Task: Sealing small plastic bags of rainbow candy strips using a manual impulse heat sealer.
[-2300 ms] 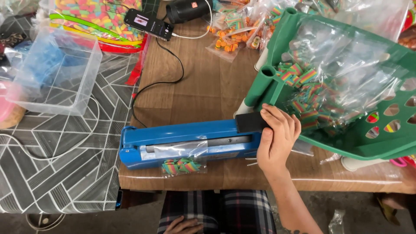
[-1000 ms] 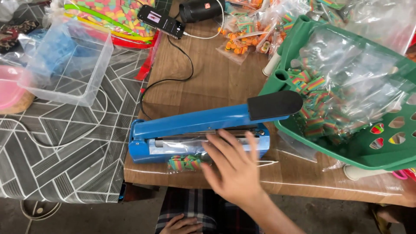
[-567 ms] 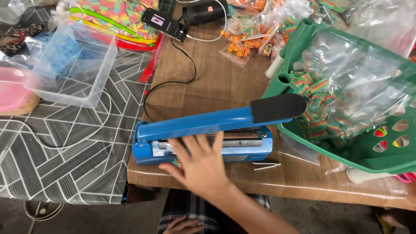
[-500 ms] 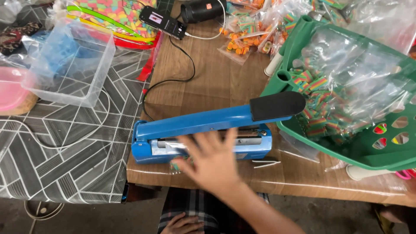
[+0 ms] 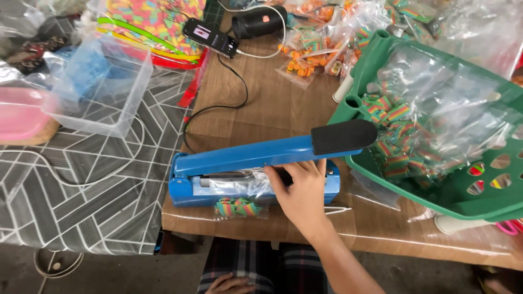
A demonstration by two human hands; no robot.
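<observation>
Setting: brown wooden table (image 5: 272, 103) beside a grey cloth with a geometric line pattern (image 5: 81, 190), seen from above by a seated person in plaid trousers.
Sealer: a blue heat sealer (image 5: 218, 188) lies along the near edge of the table, its arm lifted at an angle, the black padded handle (image 5: 344, 136) raised at the right end, close to the basket's near corner.
Right hand: the right hand (image 5: 302, 193) reaches in under the raised arm, fingers curled on the top of a clear plastic bag (image 5: 239, 188) lying across the sealing bar; whether the fingers pinch the film or merely press it cannot be told.
Bag: its lower end, packed with rainbow-striped candies (image 5: 238, 207), hangs over the front of the sealer toward the table edge.
Left hand: the left hand (image 5: 229, 284) rests low on the lap, only partly in view; its fingers look loosely bent, holding nothing visible.
Basket: a green plastic basket (image 5: 463, 198) at right, heaped with clear bags of the same striped sweets.
Left side: a clear plastic tub (image 5: 117, 111) with blue contents, a pink dish (image 5: 19, 114) beside it.
Far side: a phone (image 5: 210, 37) on a cable, a dark cylindrical speaker (image 5: 256, 23), bags of orange candies (image 5: 305, 57).
</observation>
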